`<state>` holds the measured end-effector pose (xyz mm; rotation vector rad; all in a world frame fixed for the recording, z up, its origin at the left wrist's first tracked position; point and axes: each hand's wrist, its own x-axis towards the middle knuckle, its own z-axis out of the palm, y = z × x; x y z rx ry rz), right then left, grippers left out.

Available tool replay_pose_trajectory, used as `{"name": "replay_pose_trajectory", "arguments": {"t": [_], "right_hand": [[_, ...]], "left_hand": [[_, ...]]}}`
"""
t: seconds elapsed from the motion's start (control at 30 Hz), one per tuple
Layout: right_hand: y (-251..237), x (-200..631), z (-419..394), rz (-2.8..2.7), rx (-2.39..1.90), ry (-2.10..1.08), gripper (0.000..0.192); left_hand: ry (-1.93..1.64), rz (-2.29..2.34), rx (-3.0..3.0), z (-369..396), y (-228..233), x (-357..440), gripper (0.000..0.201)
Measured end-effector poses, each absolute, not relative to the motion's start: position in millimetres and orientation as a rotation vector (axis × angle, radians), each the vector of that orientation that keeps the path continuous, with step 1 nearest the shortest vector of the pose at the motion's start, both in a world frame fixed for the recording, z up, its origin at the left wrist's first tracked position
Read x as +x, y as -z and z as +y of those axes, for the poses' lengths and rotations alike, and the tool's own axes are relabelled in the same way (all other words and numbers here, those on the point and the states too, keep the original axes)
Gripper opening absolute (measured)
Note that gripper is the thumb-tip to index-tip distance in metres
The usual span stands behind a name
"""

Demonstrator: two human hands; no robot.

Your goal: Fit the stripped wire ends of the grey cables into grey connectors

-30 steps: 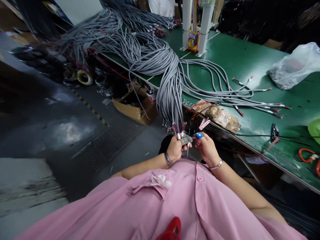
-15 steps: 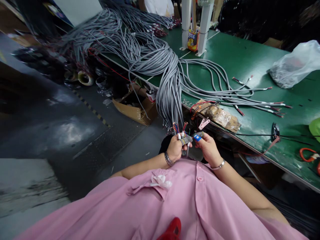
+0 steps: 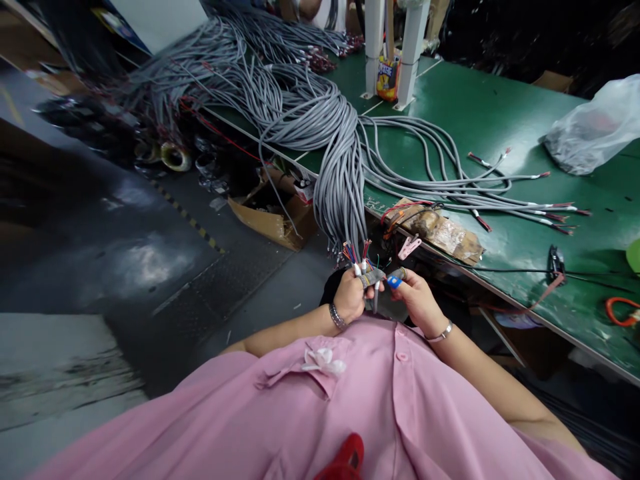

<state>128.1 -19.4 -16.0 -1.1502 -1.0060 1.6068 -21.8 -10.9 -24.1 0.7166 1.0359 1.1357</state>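
Observation:
My left hand (image 3: pixel 351 295) is closed around grey cable ends with white bands, from which thin coloured wires (image 3: pixel 353 253) fan upward. A grey finger cover wraps its thumb. Close beside it, my right hand (image 3: pixel 416 299) pinches at the thin wire tips near the left thumb; a blue wrap (image 3: pixel 394 282) covers its thumb and a grey cover is on a finger. Exactly which wire lies in that pinch is too small to make out. Just beyond the hands, a thick bundle of grey cables (image 3: pixel 343 180) hangs over the table edge.
The green table (image 3: pixel 480 100) carries more grey cables, a taped cardboard piece (image 3: pixel 445 233), a pink clip (image 3: pixel 409 247), a plastic bag (image 3: pixel 590 127) and orange-handled scissors (image 3: pixel 620 312). White posts (image 3: pixel 413 53) rise from it. An open cardboard box (image 3: pixel 270 217) stands on the floor below.
My right hand has shifted very slightly down and away from the left thumb, still pinching. The left hand keeps its hold on the cables. The view has moved a little.

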Motion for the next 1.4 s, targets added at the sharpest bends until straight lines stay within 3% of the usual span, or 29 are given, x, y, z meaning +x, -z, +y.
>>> {"name": "replay_pose_trajectory", "arguments": {"t": [0.47, 0.9, 1.23, 1.4], "right_hand": [[8.6, 116.7, -16.0, -0.923, -1.228, -1.513, 0.023], [8.8, 116.7, -21.3, -0.793, -1.092, -1.672, 0.017], [31.0, 145.4, 9.2, -0.467, -0.980, -1.727, 0.052], [23.2, 147.0, 32.4, -0.527, -0.958, -1.715, 0.045]], "left_hand": [[-1.120, 1.062, 0.780, -16.9, 26.5, -18.2, 0.028], [-1.179, 1.025, 0.738, -16.9, 28.3, -21.9, 0.021], [-1.066, 0.994, 0.758, -12.7, 12.4, -19.4, 0.025], [-0.976, 0.927, 0.771, -1.3, 8.9, -11.3, 0.019]]}}
